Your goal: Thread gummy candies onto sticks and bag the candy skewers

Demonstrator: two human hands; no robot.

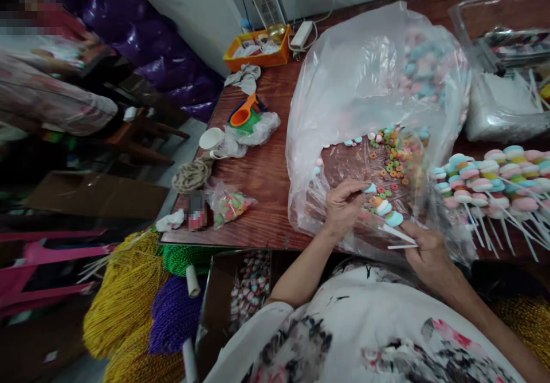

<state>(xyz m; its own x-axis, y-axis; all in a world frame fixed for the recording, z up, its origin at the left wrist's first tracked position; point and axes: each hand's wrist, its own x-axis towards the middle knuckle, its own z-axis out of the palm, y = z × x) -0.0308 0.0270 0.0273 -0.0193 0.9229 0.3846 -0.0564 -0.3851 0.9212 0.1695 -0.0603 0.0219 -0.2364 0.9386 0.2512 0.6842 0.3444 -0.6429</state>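
My left hand (344, 208) is closed in a pinch on a small blue-and-white marshmallow (370, 188), above the clear plastic bag. Facing it, my right hand (432, 248) is closed around white lollipop sticks (397, 235). Blue, white and orange pieces (387, 210) sit at the sticks' far end, between my two hands; how they are threaded is too small to tell. Small ring-shaped pieces (393, 168) in green, orange and red lie loose just beyond. The large clear plastic bag (344, 85) holds pink and blue marshmallows (425, 68) at its back.
Finished-looking marshmallow sticks (494, 182) are piled at right, before a clear plastic bin (507, 114). An orange tray (258, 56), a white cup (211, 138) and a bag of coloured pieces (230, 204) stand left. Yellow bead strands (124, 291) hang below. Another person (51, 91) sits at far left.
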